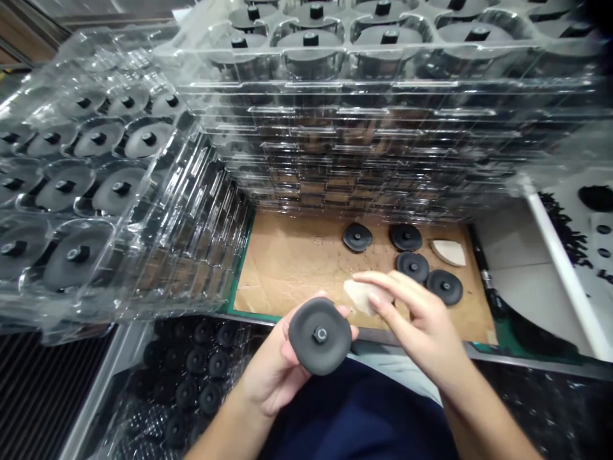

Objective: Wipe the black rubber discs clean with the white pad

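Observation:
My left hand [272, 374] holds a round black rubber disc [320, 335] with a metal nut at its centre, its face turned up. My right hand [416, 319] is just above the disc's edge, pinching a pale cloth-like pad [364, 297] between thumb and fingers. Several similar black discs, including one [412, 267], lie on a brown cardboard sheet [287, 268] beyond my hands. A second pale pad [448, 252] lies beside them.
Stacked clear plastic trays [364, 140] of black discs rise behind the cardboard, and a tilted stack [96, 191] stands to the left. Loose black parts [191, 383] lie in a bin at lower left. A white rail [565, 268] runs along the right.

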{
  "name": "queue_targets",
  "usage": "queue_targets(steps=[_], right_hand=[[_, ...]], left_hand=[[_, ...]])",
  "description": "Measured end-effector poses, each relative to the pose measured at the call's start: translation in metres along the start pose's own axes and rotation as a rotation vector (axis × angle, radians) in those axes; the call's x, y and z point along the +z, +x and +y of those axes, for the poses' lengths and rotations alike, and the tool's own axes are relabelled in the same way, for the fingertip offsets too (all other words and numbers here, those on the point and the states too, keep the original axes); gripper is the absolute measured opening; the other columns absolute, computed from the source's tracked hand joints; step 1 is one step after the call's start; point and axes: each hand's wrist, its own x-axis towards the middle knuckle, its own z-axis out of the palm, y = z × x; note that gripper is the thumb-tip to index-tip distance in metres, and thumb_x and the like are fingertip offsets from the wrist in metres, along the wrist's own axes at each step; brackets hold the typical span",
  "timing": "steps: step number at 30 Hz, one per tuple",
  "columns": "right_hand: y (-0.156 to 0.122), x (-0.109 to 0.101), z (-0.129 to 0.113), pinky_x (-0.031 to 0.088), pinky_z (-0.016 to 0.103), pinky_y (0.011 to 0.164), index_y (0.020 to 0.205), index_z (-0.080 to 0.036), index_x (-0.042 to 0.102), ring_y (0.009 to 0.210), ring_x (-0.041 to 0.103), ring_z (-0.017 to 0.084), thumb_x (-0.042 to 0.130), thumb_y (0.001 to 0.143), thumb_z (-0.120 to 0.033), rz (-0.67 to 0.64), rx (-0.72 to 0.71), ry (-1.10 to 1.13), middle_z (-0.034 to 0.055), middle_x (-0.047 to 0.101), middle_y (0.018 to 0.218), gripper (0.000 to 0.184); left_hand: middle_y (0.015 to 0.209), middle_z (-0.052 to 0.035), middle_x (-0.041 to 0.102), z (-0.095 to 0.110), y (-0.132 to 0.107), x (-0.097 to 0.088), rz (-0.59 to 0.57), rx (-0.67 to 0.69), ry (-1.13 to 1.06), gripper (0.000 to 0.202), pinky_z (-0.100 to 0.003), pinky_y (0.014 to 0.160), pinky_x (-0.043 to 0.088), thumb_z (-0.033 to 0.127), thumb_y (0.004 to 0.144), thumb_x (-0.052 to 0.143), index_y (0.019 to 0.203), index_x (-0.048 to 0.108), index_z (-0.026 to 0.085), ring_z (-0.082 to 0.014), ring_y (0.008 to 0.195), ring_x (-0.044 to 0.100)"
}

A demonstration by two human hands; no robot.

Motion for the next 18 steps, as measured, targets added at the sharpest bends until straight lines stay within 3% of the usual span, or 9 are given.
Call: queue_targets(steps=[2,5,7,9,11,13,15,16,18], right_hand=[[-0.021,0.011,0.018,0.05,0.032,0.082,0.108,-0.024,0.066,0.096,0.064,0.019,0.047,0.092,-0.03,-0.06,0.156,0.086,0.0052,0.07,0.106,0.025],[-0.04,0.024,0.04,0.053,0.038,0.082,0.102,-0.022,0.069,0.097,0.066,0.024,0.049,0.089,-0.037,-0.101,0.281,0.111,0.0072,0.072,0.104,0.028],[-0.042,0.02,0.042,0.055,0.039,0.077,0.102,-0.02,0.069,0.093,0.068,0.025,0.05,0.088,-0.039,-0.062,0.322,0.095,0.0087,0.072,0.102,0.03],[-0.036,0.008,0.03,0.055,0.036,0.076,0.106,-0.021,0.066,0.093,0.067,0.024,0.05,0.089,-0.038,0.034,0.324,0.083,0.008,0.071,0.106,0.029],[-0.026,-0.006,0.006,0.053,0.032,0.076,0.11,-0.025,0.063,0.093,0.066,0.021,0.051,0.09,-0.031,0.163,0.212,0.065,0.0048,0.069,0.109,0.023],[-0.015,-0.014,-0.02,0.05,0.03,0.074,0.113,-0.028,0.06,0.087,0.065,0.017,0.05,0.091,-0.021,0.195,-0.079,0.016,0.0024,0.07,0.103,0.026],[-0.004,-0.015,-0.039,0.046,0.029,0.066,0.112,-0.026,0.062,0.073,0.062,0.015,0.044,0.092,-0.015,0.077,-0.383,-0.053,0.0017,0.071,0.088,0.029],[0.0,-0.014,-0.044,0.043,0.029,0.062,0.11,-0.023,0.064,0.068,0.059,0.014,0.042,0.092,-0.013,-0.004,-0.458,-0.095,0.0014,0.07,0.081,0.03],[0.006,-0.011,-0.047,0.037,0.029,0.059,0.103,-0.021,0.067,0.062,0.054,0.013,0.039,0.091,-0.01,-0.09,-0.419,-0.198,0.0013,0.067,0.074,0.033]], left_hand=[[0.101,-0.0022,0.073,0.0,0.002,0.0,0.021,-0.004,0.002,0.05,-0.026,0.083,0.049,0.026,0.056,0.084,0.104,0.067,0.023,-0.0191,0.091,0.069],[0.101,-0.0022,0.073,0.001,0.005,0.002,0.013,-0.025,0.007,0.049,-0.027,0.085,0.048,0.023,0.057,0.084,0.103,0.067,0.022,-0.0191,0.09,0.069],[0.101,-0.0029,0.072,0.002,0.007,0.004,-0.009,-0.041,0.017,0.049,-0.027,0.085,0.049,0.023,0.057,0.083,0.104,0.067,0.022,-0.0199,0.092,0.068],[0.101,-0.0036,0.072,0.003,0.007,0.006,-0.02,-0.051,0.025,0.051,-0.027,0.085,0.049,0.027,0.057,0.084,0.105,0.066,0.021,-0.0206,0.093,0.068],[0.101,-0.0037,0.071,0.001,0.007,0.009,-0.023,-0.053,0.032,0.053,-0.028,0.085,0.049,0.032,0.056,0.084,0.105,0.066,0.021,-0.0206,0.092,0.068],[0.099,-0.0041,0.071,-0.001,0.006,0.01,-0.016,-0.044,0.074,0.052,-0.028,0.086,0.048,0.035,0.057,0.083,0.104,0.067,0.02,-0.0198,0.092,0.067],[0.1,-0.0055,0.071,-0.005,0.005,0.008,0.0,-0.026,0.126,0.052,-0.028,0.088,0.047,0.04,0.058,0.081,0.103,0.068,0.019,-0.0209,0.096,0.064],[0.101,-0.0058,0.071,-0.006,0.005,0.007,0.013,-0.016,0.146,0.053,-0.028,0.089,0.047,0.042,0.058,0.08,0.104,0.068,0.019,-0.0213,0.098,0.063],[0.104,-0.0058,0.071,-0.009,0.004,0.002,0.054,0.005,0.165,0.058,-0.028,0.089,0.047,0.044,0.056,0.081,0.108,0.067,0.02,-0.0213,0.1,0.062]])
